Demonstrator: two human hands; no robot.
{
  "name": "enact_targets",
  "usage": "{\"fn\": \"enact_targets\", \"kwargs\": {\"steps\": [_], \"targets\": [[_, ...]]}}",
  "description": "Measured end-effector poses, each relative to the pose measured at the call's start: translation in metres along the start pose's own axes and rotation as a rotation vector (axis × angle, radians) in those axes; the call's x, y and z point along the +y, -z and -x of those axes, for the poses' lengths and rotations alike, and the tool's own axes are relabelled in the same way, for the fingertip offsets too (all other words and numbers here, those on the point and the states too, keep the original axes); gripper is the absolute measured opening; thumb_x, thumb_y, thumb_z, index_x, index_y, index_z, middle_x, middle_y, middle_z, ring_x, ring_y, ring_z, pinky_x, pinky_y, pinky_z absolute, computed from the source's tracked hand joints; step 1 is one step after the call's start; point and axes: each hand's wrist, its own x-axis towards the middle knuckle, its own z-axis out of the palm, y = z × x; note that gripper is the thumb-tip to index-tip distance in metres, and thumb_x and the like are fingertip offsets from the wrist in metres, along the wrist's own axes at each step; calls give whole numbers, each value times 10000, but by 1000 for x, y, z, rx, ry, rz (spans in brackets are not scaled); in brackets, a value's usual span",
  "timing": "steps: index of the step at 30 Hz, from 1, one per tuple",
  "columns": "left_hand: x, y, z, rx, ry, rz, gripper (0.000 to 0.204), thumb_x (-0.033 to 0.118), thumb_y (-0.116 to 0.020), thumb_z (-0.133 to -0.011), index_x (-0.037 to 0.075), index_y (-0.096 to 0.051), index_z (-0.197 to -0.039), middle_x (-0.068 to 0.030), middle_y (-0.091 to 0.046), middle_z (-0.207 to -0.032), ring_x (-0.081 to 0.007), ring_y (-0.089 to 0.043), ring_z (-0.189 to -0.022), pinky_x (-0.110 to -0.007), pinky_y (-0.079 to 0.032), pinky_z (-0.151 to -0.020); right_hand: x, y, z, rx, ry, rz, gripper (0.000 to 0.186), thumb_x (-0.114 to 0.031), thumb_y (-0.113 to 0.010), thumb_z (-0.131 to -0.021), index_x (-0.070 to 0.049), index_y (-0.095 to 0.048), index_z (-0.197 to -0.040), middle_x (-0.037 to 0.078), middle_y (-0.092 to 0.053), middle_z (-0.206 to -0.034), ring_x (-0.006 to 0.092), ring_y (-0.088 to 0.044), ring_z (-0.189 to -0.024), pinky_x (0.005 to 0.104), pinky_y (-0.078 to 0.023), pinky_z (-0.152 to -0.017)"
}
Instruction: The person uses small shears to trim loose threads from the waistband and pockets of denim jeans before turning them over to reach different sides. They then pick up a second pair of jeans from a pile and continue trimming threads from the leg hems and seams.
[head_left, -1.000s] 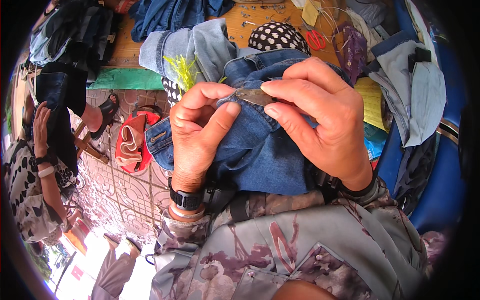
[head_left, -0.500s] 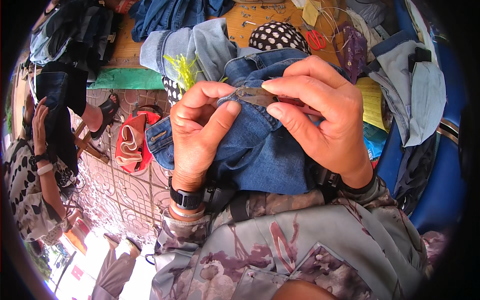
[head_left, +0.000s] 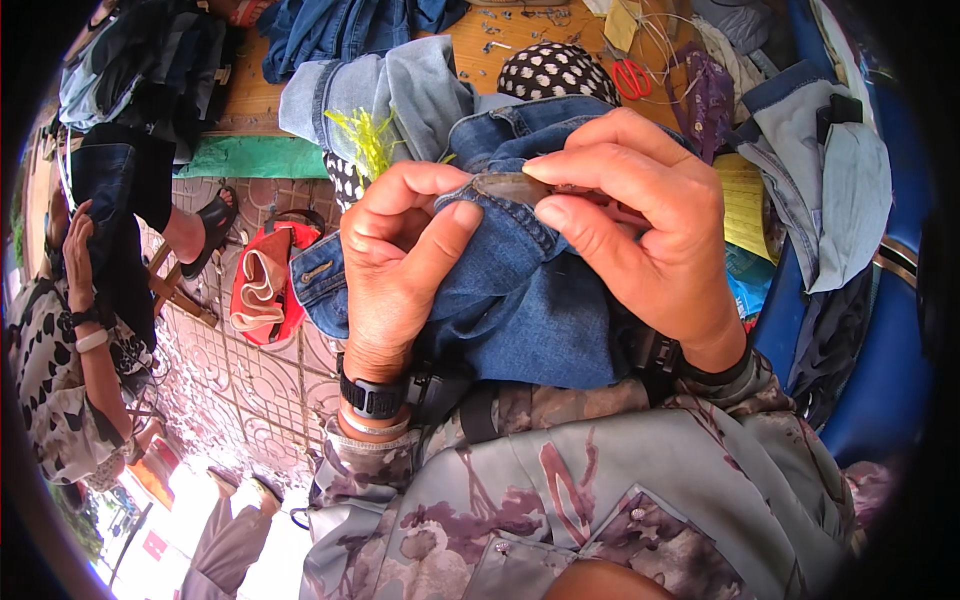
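Left hand [head_left: 395,250]: grip pinched closed on the denim garment [head_left: 530,325] at its seam
Right hand [head_left: 655,235]: grip narrowed around a grey-bladed tool [head_left: 512,187] at that seam
Denim: before the camouflage jacket [head_left: 560,500]

This looks like an open-air work spot for garments, on paved ground. Patterned paving [head_left: 285,395] spreads on the left, with strong daylight washing it out at the near left. At the far side, a wooden table [head_left: 255,95] bears jeans [head_left: 340,35], scraps [head_left: 497,46] and 1 pair of red-handled scissors [head_left: 632,79]. Nearest, in the middle, a metal blade [head_left: 512,187] meets a denim garment [head_left: 540,330]. More clothes [head_left: 140,85] heap at the far left; pale denim [head_left: 850,190] hangs over blue seating [head_left: 875,370] on the right. At least 1 other person [head_left: 65,370] is at the left.
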Motion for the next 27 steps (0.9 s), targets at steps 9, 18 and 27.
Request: {"fn": "enact_targets", "kwargs": {"steps": [9,18,27], "targets": [[0,-1,-1,7,-4,-7,171,-43,-617,-826,6,-599,-989,13,-618,-880,-32,-546,-794,-169,-427,-699,-2,-2,-2,-12,50,104,195,-25,-715,-734,-19,-667,-923,62,-570,-816,112,-547,-632,218,-425,-503],[1,-1,0,1,4,0,167,-37,-615,-829,8,-599,-989,19,-613,-878,-28,-539,-790,-165,-422,-692,2,0,-1,-38,3,-7,175,-31,-707,-747,-13,-665,-915,58,-572,-805,99,-524,-602,214,-403,-493],[1,0,1,-3,6,-22,167,-33,-615,-829,5,-596,-991,14,-610,-877,-32,-537,-788,-170,-422,-688,1,-2,-3,-24,62,72,160,-19,-697,-751,-11,-663,-908,58,-575,-789,92,-518,-593,212,-392,-487]]}}
